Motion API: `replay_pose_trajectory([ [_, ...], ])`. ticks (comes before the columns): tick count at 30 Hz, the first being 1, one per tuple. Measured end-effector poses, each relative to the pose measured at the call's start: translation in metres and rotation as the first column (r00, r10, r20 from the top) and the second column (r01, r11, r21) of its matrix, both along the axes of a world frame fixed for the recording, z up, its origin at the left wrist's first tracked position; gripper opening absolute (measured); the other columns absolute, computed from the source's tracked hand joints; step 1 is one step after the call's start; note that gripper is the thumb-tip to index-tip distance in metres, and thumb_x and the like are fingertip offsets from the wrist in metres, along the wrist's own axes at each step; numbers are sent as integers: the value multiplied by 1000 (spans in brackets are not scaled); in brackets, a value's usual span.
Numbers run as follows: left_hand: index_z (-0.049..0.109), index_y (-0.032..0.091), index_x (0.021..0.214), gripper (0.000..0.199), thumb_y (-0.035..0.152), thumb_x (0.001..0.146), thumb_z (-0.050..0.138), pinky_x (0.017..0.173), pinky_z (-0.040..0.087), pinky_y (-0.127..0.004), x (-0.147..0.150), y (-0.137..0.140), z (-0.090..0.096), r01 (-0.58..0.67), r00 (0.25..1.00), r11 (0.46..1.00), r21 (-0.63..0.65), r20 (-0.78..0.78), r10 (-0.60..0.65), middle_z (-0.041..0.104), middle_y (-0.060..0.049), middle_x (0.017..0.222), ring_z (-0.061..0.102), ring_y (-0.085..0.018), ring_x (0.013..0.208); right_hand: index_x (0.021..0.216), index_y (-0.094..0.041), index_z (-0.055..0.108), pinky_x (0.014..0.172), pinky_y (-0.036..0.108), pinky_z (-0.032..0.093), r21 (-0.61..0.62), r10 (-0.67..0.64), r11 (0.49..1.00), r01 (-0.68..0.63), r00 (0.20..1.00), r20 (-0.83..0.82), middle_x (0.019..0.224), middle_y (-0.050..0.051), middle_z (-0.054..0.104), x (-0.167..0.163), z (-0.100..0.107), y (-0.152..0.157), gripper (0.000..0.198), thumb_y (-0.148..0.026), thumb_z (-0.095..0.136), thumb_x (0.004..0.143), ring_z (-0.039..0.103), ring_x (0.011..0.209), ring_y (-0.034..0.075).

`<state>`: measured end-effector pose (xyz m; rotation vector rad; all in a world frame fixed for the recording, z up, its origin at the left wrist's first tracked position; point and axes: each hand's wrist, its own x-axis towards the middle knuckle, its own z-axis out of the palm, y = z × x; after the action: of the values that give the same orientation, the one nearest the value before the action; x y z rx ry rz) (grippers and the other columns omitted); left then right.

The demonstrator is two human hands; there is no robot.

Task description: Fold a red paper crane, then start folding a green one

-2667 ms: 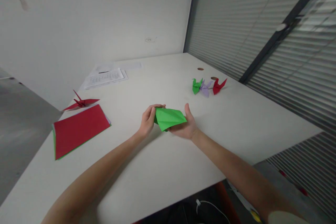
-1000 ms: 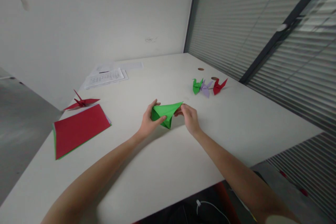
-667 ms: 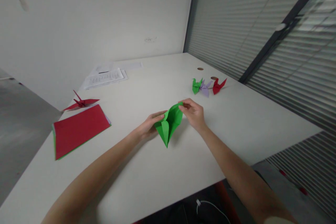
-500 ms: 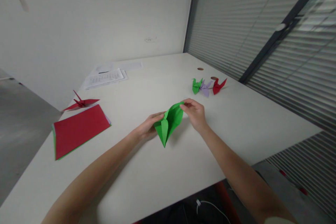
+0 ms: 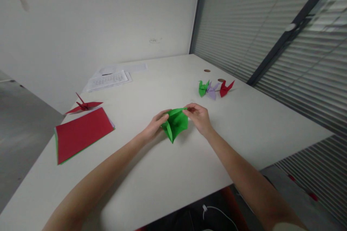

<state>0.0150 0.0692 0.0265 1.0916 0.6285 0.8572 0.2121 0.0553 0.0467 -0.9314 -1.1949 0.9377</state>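
Between my two hands is a sheet of green origami paper [image 5: 177, 122], partly folded and bowed open, with a pointed corner facing me. My left hand [image 5: 157, 124] pinches its left side, thumb on top and the other fingers partly hidden behind. At the upper right corner, my right hand [image 5: 199, 117] grips the edge between thumb and fingers. The paper is held just over the white table [image 5: 151, 187]; whether its lower tip touches the surface I cannot tell.
A stack of coloured paper [image 5: 84, 135], red on top, lies at left, with a red paper crane [image 5: 84, 106] behind it. Green [image 5: 203, 88], lilac [image 5: 212, 91] and red [image 5: 225, 89] cranes stand at right. Written sheets [image 5: 108, 80] lie far left. Blinds [image 5: 271, 36] flank the right side.
The green paper has spread wider, and its front point has risen and shortened. My right hand has shifted slightly left and down, still gripping the corner.
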Motion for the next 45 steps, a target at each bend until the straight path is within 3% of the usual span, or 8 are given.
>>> replay_pose_trajectory([
  [6, 53, 23, 132, 72, 19, 64, 77, 81, 52, -35, 2, -5, 0, -95, 985, 990, 101, -136, 109, 53, -12, 134, 62, -23, 99, 77, -21, 66, 59, 27, 46, 120, -47, 992, 36, 994, 94, 67, -2, 59, 0, -4, 4, 23, -39, 78, 70, 54, 63, 13],
  [14, 64, 11, 114, 51, 27, 66, 68, 79, 52, -33, -3, 2, -2, 34, 946, 976, 214, -321, 37, 71, -10, 102, 65, -24, 92, 82, -21, 64, 63, 27, 49, 275, -137, 960, 45, 935, 326, 78, 0, 58, 9, -8, 6, 14, -34, 70, 80, 56, 68, 13],
  [19, 65, 13, 119, 47, 31, 76, 62, 93, 49, -36, -4, 0, 11, 93, 813, 841, 533, -529, 245, 72, -8, 111, 65, -25, 102, 81, -21, 63, 62, 27, 47, 266, -50, 962, -61, 920, 389, 76, -1, 55, 4, -10, 3, 8, -29, 66, 82, 55, 67, 13],
  [24, 72, 19, 105, 30, 26, 87, 49, 76, 53, -27, -3, -3, 11, 155, 696, 760, 631, -616, 369, 75, -4, 97, 68, -18, 83, 90, -22, 62, 69, 29, 48, 276, -41, 957, -87, 904, 426, 81, 1, 57, -7, -12, -2, 9, -28, 64, 83, 56, 75, 15],
  [28, 72, 18, 94, 24, 25, 87, 50, 66, 52, -24, -5, 3, 7, 60, 611, 720, 692, -596, 522, 75, -4, 91, 67, -17, 76, 97, -23, 57, 69, 30, 47, 183, -131, 982, 49, 874, 469, 85, 1, 58, -10, -19, -1, 23, -26, 67, 76, 57, 77, 16],
  [32, 70, 17, 100, 24, 22, 85, 52, 64, 51, -24, -7, 6, 7, 24, 589, 700, 713, -576, 567, 73, -5, 94, 64, -14, 68, 87, -23, 51, 59, 28, 43, 46, -87, 996, 73, 873, 480, 77, -2, 54, -15, -27, 1, 16, -23, 60, 73, 53, 66, 15],
  [41, 67, 16, 91, 22, 11, 80, 49, 65, 50, -24, -10, 3, 14, 31, 570, 579, 815, -490, 659, 64, -6, 92, 59, -12, 68, 77, -23, 46, 57, 27, 39, 55, -34, 998, 9, 879, 476, 72, -4, 46, -32, -35, -5, 13, -15, 53, 69, 45, 60, 13],
  [45, 67, 18, 93, 22, 12, 80, 49, 68, 49, -24, -10, 1, 16, 31, 536, 571, 820, -496, 683, 65, -5, 99, 59, -12, 69, 77, -22, 47, 58, 28, 43, 74, 13, 996, -50, 899, 437, 82, -2, 46, -36, -37, -8, 12, -21, 59, 74, 48, 62, 11],
])
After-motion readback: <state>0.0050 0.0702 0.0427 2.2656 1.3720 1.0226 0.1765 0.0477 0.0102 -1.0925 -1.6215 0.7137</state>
